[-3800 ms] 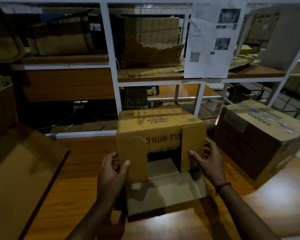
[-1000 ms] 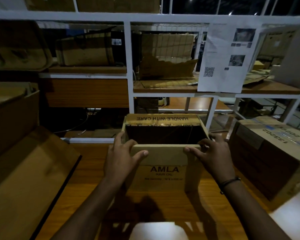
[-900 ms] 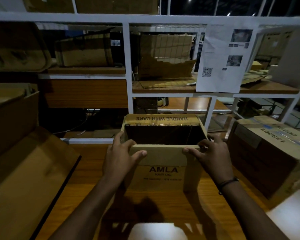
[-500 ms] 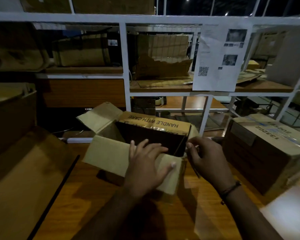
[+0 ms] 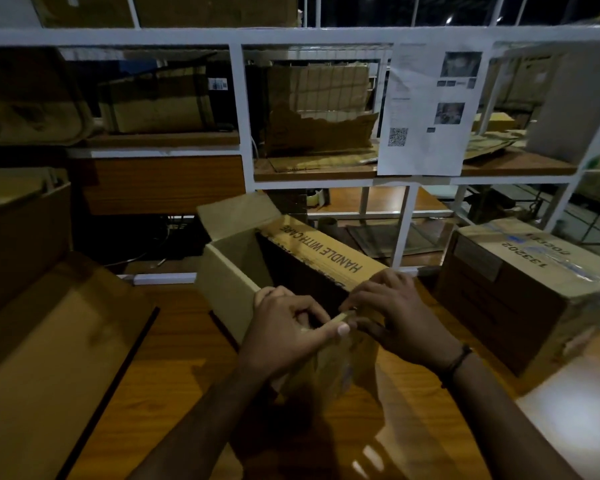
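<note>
Flap-folding step, I reckon: left hand (image 5: 288,332) and right hand (image 5: 394,322) close together, both pinching the open carton (image 5: 312,251) at its near corner; next needs a firm crease.

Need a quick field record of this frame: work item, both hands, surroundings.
work item: open box, cardboard, top flaps open, "HANDLE WITH CARE" printed on one flap
support: wooden table
left hand: pinches a flap edge at the box's near corner
right hand: fingers curled over the same corner
to the right: taped box, closed, apart from the open box
to the left: flat cardboard
behind: white rack with a printed sheet bearing a QR code
</note>
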